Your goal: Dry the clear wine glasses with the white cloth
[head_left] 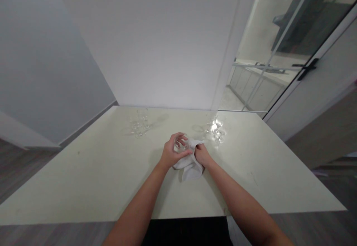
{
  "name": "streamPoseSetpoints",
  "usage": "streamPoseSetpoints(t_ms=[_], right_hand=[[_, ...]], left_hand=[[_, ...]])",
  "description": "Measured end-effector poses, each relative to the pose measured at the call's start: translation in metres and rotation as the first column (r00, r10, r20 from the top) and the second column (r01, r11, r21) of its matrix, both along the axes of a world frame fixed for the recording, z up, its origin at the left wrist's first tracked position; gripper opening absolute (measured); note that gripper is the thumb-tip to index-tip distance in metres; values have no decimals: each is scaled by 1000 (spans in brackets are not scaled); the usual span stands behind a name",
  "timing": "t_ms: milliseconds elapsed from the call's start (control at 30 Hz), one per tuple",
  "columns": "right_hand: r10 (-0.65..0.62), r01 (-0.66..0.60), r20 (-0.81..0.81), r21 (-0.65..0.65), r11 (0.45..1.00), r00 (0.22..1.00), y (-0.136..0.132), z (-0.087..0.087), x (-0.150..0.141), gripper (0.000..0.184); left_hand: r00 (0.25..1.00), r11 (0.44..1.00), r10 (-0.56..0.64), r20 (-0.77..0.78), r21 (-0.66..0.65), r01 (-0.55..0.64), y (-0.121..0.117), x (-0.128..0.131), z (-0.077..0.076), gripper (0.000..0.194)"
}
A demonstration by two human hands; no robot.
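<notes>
White walls all around, with a glass door and its black handle off to the right, and a big pale table filling the middle of the view. Floor on both sides looks like grey wood.

Both arms reach out over the table and meet around the middle. Left hand is wrapped around a clear glass, fingers curled over the rim and thumb on the near side, so it's got a proper grip on it. Right hand is closed on a white cloth, bunched up right against the glass. Part of the cloth hangs down below the hands and seems to touch the table, though it's hard to say for sure. Can't tell whether the glass is resting on the table or held just above it.

Further back on the table there are two little groups of other glasses: one bunch toward the far left, another bunch toward the far right, near the door, catching a lot of glare. They're see-through and small here, so counting them isn't really possible. Both groups sit well apart from the hands.
</notes>
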State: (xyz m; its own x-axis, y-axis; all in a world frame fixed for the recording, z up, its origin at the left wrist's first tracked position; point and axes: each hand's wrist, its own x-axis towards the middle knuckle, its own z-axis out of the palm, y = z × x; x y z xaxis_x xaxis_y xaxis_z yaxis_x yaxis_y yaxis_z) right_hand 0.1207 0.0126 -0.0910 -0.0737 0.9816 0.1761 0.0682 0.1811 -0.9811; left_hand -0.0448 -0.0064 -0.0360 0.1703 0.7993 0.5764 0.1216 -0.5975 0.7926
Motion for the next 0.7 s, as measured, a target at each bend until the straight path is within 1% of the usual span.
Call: streamPoseSetpoints(t_ms=[67,100,167,200,233,267,333,400,467,500,600,700], right_hand=[[-20,19,-16,-52,998,1000,0,-2,1,28],[-38,37,-11,-76,996,999,0,-2,1,28],[-57,60,32,-103,993,998,-1,-2,3,29],[-42,48,61,-99,994,997,-1,-2,3,30],[0,7,89,-80,997,996,-2,-1,3,30],[61,-56,113,-47,997,992,-2,0,2,30],[192,-201,161,45,979,968,-3,3,1,32],[250,-280,208,126,952,945,-4,3,-1,36],[236,-277,237,162,947,943,-5,2,-1,39],[220,-263,246,156,952,944,-5,1,-1,40],[177,-202,303,53,978,936,-6,-1,2,38],[165,-165,388,-33,986,907,-7,0,4,34]], left_hand=[[997,997,66,52,34,-67,1,-4,2,71],[987,991,122,106,49,-128,3,-6,4,71],[944,968,230,236,48,-248,6,-7,9,68],[924,960,260,281,30,-279,8,-7,13,66],[917,959,267,297,7,-282,10,-4,18,65],[926,966,250,281,-16,-256,11,0,23,64],[968,985,173,184,-59,-165,15,14,31,64],[995,992,77,65,-100,-70,21,34,34,66],[999,990,10,-30,-138,-14,30,56,32,66],[998,988,-8,-70,-152,-3,36,67,28,66],[988,985,-19,-152,-174,-8,52,94,14,65],[973,976,-6,-232,-214,-45,63,110,5,64]])
